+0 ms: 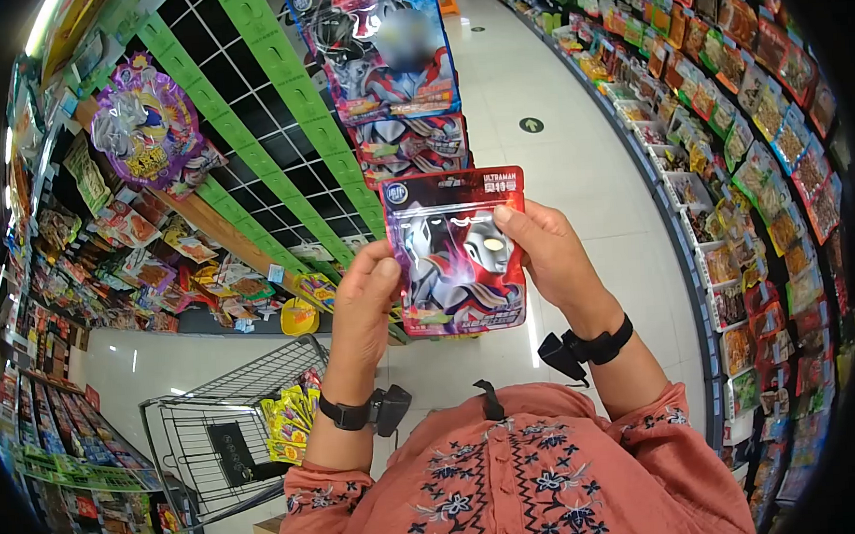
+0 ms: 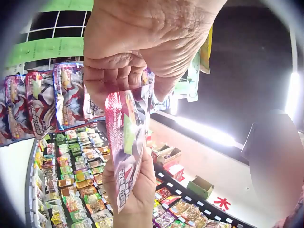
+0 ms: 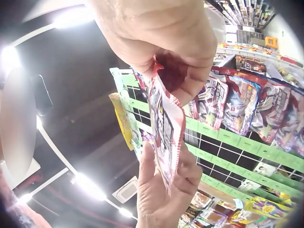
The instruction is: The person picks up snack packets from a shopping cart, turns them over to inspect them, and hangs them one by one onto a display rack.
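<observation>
In the head view a flat, shiny Ultraman snack pouch [image 1: 456, 265] is held upright at chest height, its printed front towards me. My left hand [image 1: 361, 295] grips its left edge, thumb on the front. On the opposite edge my right hand [image 1: 558, 260] pinches it near the upper corner, thumb across the front. Both wrist views show the pouch [image 2: 127, 142] nearly edge-on between the hands. Just beyond it hang similar pouches [image 1: 378, 66] on the rack, close to its top edge.
A wire shopping cart [image 1: 189, 415] with yellow packets [image 1: 289, 419] stands at lower left. On the left rises a grid rack with green strips [image 1: 282, 72] and a purple package [image 1: 145, 127]. Shelves of packaged snacks [image 1: 779, 142] line the right side of the tiled aisle [image 1: 576, 153].
</observation>
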A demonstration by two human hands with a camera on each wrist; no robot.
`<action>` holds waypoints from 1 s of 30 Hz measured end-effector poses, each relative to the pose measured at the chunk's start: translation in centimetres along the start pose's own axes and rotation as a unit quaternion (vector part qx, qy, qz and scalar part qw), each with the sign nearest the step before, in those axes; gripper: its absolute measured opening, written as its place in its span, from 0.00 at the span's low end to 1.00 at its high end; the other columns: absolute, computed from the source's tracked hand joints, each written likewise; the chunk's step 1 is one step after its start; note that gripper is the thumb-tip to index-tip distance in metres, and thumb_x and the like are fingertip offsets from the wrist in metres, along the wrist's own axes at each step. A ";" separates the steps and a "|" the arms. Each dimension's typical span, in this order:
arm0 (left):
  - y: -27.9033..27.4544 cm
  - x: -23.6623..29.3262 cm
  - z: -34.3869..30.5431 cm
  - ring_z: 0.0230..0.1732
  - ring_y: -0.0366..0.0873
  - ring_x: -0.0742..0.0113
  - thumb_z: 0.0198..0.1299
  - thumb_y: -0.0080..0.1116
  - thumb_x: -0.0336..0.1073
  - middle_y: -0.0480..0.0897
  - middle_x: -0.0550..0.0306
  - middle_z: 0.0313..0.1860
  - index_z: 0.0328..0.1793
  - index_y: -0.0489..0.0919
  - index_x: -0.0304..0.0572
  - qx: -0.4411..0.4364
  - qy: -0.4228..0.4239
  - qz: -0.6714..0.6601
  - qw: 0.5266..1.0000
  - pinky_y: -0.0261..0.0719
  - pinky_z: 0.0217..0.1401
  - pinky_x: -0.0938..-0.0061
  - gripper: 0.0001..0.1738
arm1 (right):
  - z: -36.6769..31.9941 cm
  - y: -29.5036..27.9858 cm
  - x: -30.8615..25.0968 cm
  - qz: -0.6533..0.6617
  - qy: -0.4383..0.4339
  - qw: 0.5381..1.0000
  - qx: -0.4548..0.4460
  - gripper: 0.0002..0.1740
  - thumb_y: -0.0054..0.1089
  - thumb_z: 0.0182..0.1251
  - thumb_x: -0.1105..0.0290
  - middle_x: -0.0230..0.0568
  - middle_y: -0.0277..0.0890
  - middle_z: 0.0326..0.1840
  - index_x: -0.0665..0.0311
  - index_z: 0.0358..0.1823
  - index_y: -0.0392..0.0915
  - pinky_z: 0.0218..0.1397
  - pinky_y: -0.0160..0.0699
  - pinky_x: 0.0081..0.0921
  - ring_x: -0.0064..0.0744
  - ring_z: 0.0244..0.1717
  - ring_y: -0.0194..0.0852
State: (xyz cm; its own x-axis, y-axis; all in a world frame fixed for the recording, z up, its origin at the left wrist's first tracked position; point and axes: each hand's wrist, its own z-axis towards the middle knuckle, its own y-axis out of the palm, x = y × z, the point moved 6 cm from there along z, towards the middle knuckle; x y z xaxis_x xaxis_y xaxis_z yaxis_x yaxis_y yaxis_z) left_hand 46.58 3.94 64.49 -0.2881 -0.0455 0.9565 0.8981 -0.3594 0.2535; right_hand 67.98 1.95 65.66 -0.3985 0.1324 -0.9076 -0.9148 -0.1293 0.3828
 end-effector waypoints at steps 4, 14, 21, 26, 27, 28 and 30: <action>0.9 0.4 1.1 0.52 0.78 0.78 0.71 0.60 0.40 0.82 0.63 0.54 0.63 0.76 0.39 -0.018 -0.012 -0.018 1.000 0.75 0.59 0.77 0.19 | 0.0 0.4 0.2 -0.014 0.023 1.000 0.001 0.21 0.54 0.79 0.58 0.31 0.81 0.48 0.70 0.59 0.79 0.52 0.76 0.18 0.15 0.46 0.76; 2.5 5.3 4.0 0.53 0.78 0.77 0.73 0.58 0.36 0.82 0.61 0.56 0.66 0.75 0.37 -0.033 0.094 0.016 0.995 0.77 0.57 0.76 0.19 | 2.1 2.8 -4.6 -0.076 -0.089 0.993 0.001 0.16 0.57 0.78 0.64 0.26 0.80 0.45 0.66 0.58 0.80 0.49 0.73 0.16 0.12 0.44 0.72; 3.6 14.2 9.0 0.47 0.78 0.79 0.74 0.56 0.38 0.84 0.62 0.49 0.61 0.78 0.35 -0.013 0.246 0.116 0.962 0.77 0.52 0.80 0.16 | 6.6 5.3 -11.9 -0.187 -0.211 0.959 0.011 0.14 0.57 0.77 0.63 0.22 0.77 0.36 0.68 0.50 0.81 0.38 0.68 0.14 0.10 0.36 0.67; 4.1 19.7 12.7 0.41 0.75 0.83 0.74 0.57 0.41 0.82 0.69 0.42 0.56 0.79 0.37 0.005 0.323 0.183 0.928 0.73 0.46 0.85 0.16 | 10.5 6.6 -17.8 -0.282 -0.353 0.890 0.063 0.18 0.58 0.75 0.60 0.27 0.71 0.22 0.70 0.34 0.81 0.29 0.64 0.22 0.14 0.26 0.63; 4.1 20.3 13.5 0.41 0.75 0.83 0.74 0.57 0.41 0.82 0.69 0.42 0.56 0.79 0.37 0.006 0.338 0.187 0.922 0.73 0.45 0.85 0.15 | 10.9 6.7 -18.7 -0.310 -0.360 0.877 0.078 0.19 0.58 0.75 0.59 0.29 0.71 0.22 0.70 0.33 0.80 0.29 0.64 0.23 0.15 0.25 0.63; 3.9 20.7 14.4 0.41 0.75 0.83 0.74 0.57 0.41 0.82 0.67 0.42 0.55 0.79 0.36 0.008 0.357 0.186 0.916 0.73 0.46 0.85 0.15 | 11.2 6.8 -19.5 -0.337 -0.366 0.863 0.093 0.20 0.59 0.74 0.59 0.30 0.71 0.21 0.71 0.31 0.80 0.29 0.64 0.25 0.17 0.25 0.63; 3.8 21.8 15.4 0.41 0.75 0.83 0.74 0.57 0.41 0.83 0.67 0.42 0.55 0.79 0.35 0.027 0.366 0.199 0.909 0.74 0.46 0.84 0.15 | 12.0 7.2 -20.9 -0.369 -0.409 0.825 0.123 0.22 0.59 0.73 0.58 0.35 0.71 0.18 0.72 0.29 0.79 0.28 0.64 0.28 0.20 0.23 0.64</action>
State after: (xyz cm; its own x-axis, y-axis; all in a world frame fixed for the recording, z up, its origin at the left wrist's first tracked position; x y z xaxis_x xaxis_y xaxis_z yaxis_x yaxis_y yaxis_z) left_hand 48.87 15.98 88.49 -0.0636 -0.7767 0.6267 0.9887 -0.1343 -0.0661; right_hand 68.92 10.02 89.50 0.4544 0.7181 -0.5271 -0.8740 0.4738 -0.1080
